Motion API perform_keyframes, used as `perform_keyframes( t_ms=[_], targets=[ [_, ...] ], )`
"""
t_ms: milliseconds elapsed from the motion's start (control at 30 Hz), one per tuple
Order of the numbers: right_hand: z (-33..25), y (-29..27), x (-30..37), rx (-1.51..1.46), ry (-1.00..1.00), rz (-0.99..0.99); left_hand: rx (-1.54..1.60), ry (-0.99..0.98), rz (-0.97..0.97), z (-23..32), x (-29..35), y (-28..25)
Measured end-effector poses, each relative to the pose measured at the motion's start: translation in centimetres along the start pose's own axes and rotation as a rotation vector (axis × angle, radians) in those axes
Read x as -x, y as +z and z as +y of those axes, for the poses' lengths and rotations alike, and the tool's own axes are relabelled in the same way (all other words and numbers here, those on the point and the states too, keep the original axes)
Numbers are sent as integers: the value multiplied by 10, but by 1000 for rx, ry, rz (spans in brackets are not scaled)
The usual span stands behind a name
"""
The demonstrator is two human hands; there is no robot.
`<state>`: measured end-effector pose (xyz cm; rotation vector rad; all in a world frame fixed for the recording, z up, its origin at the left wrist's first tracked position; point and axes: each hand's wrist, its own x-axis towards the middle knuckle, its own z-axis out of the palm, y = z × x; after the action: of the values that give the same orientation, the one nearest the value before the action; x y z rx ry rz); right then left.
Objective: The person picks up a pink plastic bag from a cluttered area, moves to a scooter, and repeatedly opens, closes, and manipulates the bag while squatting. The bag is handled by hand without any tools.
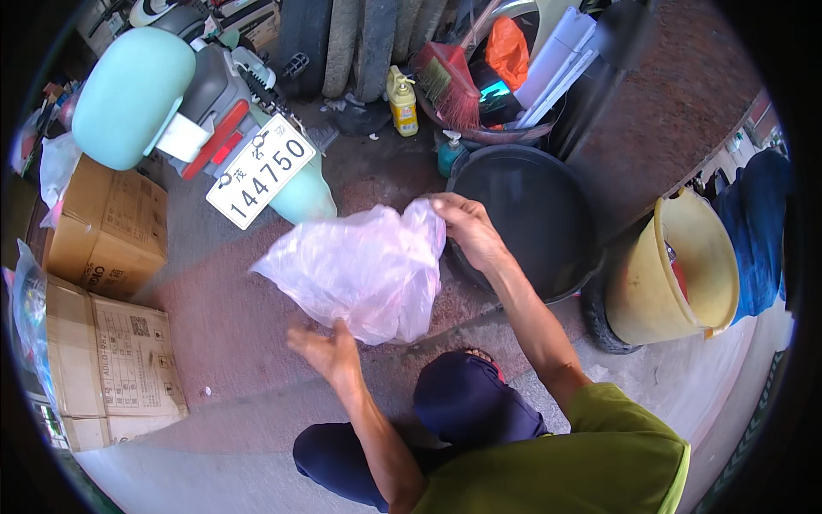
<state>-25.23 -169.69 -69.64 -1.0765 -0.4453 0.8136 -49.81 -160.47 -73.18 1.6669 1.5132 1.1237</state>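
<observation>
A thin, translucent pinkish-lilac plastic bag (364,272) hangs over the floor in front of me, puffed out and crumpled. My right hand (469,224) is closed on its upper right edge, close to the rim of a large round black tub (524,214). Below the bag is my left hand (327,349), its thumb up against the bag's lower edge and its fingers held apart to the left. What the bag contains, if anything, cannot be made out. The tub's dark inside looks like it holds water.
A mint-green motor scooter (291,193) stands ahead on the left, above cardboard boxes (111,360). Behind the tub are a yellow pump bottle (402,107), a teal bottle (451,154) and a red broom (454,86). A yellow bucket (629,287) lies tilted at right.
</observation>
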Motion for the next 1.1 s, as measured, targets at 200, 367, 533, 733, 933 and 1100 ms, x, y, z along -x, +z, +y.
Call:
perform_keyframes(
  t_ms=[200,367,533,733,933,1100],
  targets=[
    [-16,43,16,237,-137,-290,315,8,-280,88,-3,-22],
    [-25,42,31,407,-212,-230,740,-63,-322,72,5,-6],
    [-21,31,26,252,-306,15,746,13,-14,56,-6,-15],
    [-33,51,30,386,-280,-133,151,354,-399,113,-1,-30],
    [-35,67,30,397,-293,-165,118,260,-320,96,23,0],
    [-32,57,24,362,-387,-22,692,31,-409,68,19,9]
  ],
)
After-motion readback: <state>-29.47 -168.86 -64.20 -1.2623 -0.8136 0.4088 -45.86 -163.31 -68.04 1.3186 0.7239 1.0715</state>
